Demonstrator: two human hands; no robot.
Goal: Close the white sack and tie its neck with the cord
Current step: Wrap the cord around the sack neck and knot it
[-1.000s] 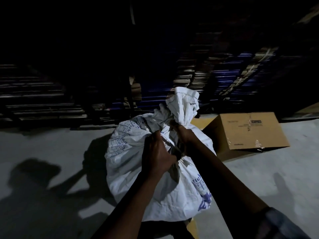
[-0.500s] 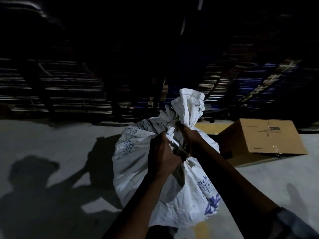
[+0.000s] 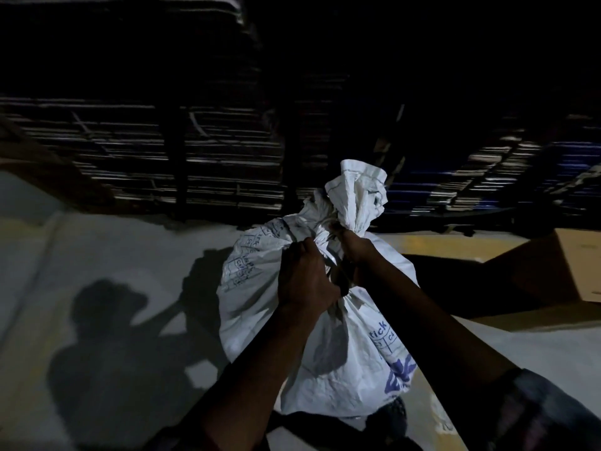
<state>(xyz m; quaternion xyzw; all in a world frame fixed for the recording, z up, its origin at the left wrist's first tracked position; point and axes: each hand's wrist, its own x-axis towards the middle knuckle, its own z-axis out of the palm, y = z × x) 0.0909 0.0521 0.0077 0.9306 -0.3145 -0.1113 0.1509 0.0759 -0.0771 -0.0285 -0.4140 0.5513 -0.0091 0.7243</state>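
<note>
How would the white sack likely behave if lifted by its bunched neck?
The white sack bulges roundly, so it is probably full and fairly heavy. Its creased cloth looks floppy, likely sagging. Both hands, left hand and right hand, clench the neck.

Crinkled woven-plastic white sack (image 3: pixel 341 359); matt brown cardboard box (image 3: pixel 553 271).

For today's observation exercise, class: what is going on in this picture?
A person is closing a full white sack that stands on a concrete floor. Both hands grip its gathered neck: the left hand nearer the camera, the right hand just below the bunched top. A thin cord seems to run between them, but it is too dark to tell whether a knot is tied. A cardboard box lies to the right.
</note>
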